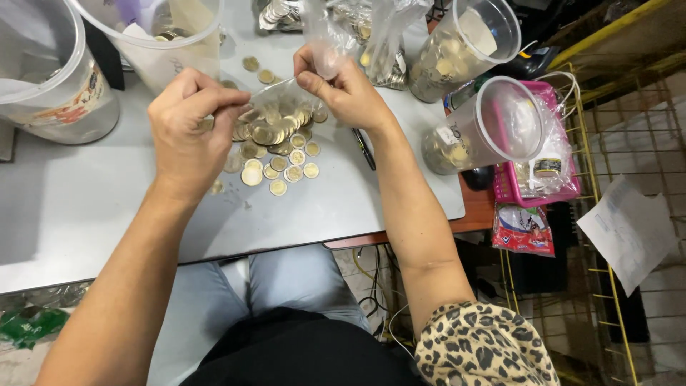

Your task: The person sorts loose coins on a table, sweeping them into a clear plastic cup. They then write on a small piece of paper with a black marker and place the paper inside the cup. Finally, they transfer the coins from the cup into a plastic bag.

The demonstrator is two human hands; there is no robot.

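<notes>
Centre frame: left hand (187,129) and right hand (343,86), each pinched shut on a clear plastic bag (282,93), stretch it above the coins (279,146) piled on the tabletop (86,193).

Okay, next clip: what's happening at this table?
A person sits at a grey table and works with both hands over a pile of coins. The left hand and the right hand each pinch an end of a small clear plastic bag held just above the pile. Loose coins lie spread on the table below. Around them stand clear plastic tubs, some with coins inside, and a black pen lies by the right wrist.
</notes>
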